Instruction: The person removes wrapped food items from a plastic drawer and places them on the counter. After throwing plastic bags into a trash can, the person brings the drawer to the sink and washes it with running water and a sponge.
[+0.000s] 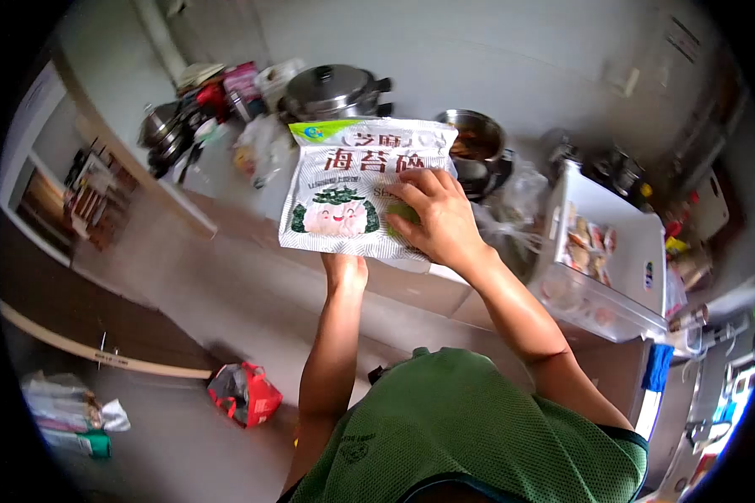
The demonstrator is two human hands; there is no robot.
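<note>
A white packet of sesame seaweed flakes [335, 180], with a green corner and a smiling rice-ball picture, is raised in front of me, its printed face towards me. From below, my left hand [344, 267] holds it up; the packet hides the fingers, and only the heel of the hand and the wrist show. Across the right part of the front lies my right hand [440, 214], its bent fingers and thumb spread apart and touching the packet. A green patch of print shows between thumb and fingers.
Behind the packet, a counter carries a lidded steel pot [331, 90], an open steel pot [471, 134] and plastic bags [264, 151]. To the right sits a white drawer-like bin [625, 247] with small packets inside. A red bag [247, 394] stands on the floor at lower left.
</note>
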